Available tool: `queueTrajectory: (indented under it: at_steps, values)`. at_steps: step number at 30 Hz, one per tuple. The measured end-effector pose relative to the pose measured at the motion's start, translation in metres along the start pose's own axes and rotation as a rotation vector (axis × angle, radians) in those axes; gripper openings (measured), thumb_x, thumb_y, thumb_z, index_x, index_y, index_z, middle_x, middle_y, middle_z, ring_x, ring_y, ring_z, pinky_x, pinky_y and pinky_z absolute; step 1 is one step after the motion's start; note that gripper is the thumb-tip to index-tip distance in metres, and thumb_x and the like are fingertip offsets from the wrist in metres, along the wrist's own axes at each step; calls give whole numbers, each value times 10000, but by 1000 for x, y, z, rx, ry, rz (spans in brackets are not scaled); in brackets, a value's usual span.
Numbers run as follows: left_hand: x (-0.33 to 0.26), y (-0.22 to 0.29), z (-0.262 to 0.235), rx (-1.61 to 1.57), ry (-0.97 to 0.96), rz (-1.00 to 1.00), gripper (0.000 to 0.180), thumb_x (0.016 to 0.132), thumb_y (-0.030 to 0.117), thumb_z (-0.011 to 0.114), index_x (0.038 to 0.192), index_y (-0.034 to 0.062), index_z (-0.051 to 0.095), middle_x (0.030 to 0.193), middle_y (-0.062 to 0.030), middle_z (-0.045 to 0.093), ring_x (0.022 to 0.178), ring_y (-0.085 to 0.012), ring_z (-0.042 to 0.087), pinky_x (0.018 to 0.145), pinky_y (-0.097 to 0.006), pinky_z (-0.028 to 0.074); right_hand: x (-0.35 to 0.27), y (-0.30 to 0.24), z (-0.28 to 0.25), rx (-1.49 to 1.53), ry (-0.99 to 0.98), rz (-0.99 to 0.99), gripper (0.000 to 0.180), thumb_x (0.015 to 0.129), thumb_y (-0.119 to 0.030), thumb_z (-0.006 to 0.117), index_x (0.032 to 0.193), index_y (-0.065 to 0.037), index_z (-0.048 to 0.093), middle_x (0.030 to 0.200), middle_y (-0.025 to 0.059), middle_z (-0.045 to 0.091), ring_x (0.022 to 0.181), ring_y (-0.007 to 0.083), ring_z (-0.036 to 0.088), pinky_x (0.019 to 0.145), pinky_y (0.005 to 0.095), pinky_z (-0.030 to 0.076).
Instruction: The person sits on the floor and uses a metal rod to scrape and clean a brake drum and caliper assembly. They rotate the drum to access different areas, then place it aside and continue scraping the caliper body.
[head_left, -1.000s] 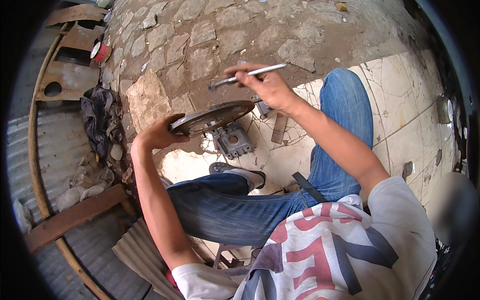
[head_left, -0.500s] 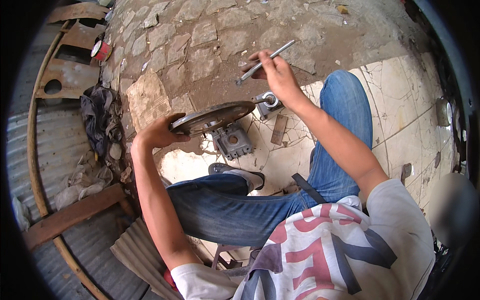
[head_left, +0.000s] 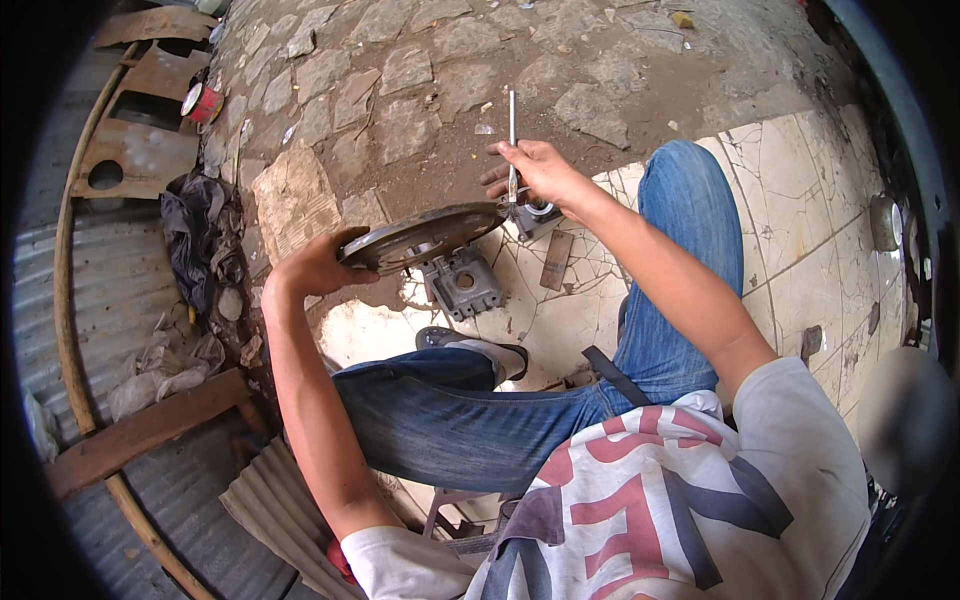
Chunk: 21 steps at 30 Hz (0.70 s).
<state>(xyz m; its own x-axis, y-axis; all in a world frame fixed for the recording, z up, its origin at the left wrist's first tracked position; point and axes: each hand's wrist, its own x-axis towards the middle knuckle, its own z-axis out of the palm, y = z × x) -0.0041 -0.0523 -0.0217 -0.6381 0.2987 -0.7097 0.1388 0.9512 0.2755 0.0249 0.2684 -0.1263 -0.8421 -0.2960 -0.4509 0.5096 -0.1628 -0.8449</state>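
A round dark metal disc [head_left: 425, 236] is tilted in front of me. My left hand [head_left: 318, 263] is closed on its left rim, thumb below and fingers behind. My right hand [head_left: 538, 174] pinches a slim silver brush [head_left: 513, 125], held nearly upright. Its dark bristle end is down by the disc's right edge; I cannot tell whether they touch. Below the disc, a grey metal housing [head_left: 466, 283] with a round hole sits on the tiles. Behind the brush tip is a second metal part [head_left: 537, 214] with a bright ring, partly hidden.
A flat brown strip [head_left: 557, 260] lies on the cracked white tiles [head_left: 790, 240]. Rough stone paving [head_left: 405, 70] spreads beyond. To the left are a dark cloth [head_left: 200, 235], a red can [head_left: 203, 102], a wooden plank [head_left: 150, 430] and corrugated metal sheets [head_left: 45, 290].
My right hand has come down and toward me, turning the brush from slanted to nearly upright, its bristles now by the disc's right edge. My left hand and the disc stay put.
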Motion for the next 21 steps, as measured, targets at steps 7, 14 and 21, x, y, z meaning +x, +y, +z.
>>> queueTrajectory:
  at_steps: [7,14,21]
  values:
    - [-2,4,-1,28,9,-16,765,694,337,823,1357,144,494,1115,-131,672,1046,-250,630,884,-351,483,-7,-1,12,363,159,76,295,1012,-313,420,1136,-45,437,1017,148,642,893,212,670,702,348,555]
    - [-4,6,-1,-19,11,-16,744,701,313,821,1350,144,500,1098,-107,683,1021,-236,640,869,-343,486,3,10,-2,400,129,95,156,983,-178,459,1068,-48,468,994,130,640,920,208,656,700,357,547]
    - [-2,6,-2,-33,-35,-37,754,707,278,816,1364,127,480,1135,-131,655,1039,-212,611,903,-340,471,1,-4,-9,252,171,-152,272,968,-168,500,1174,11,500,929,132,662,778,171,668,687,304,530]
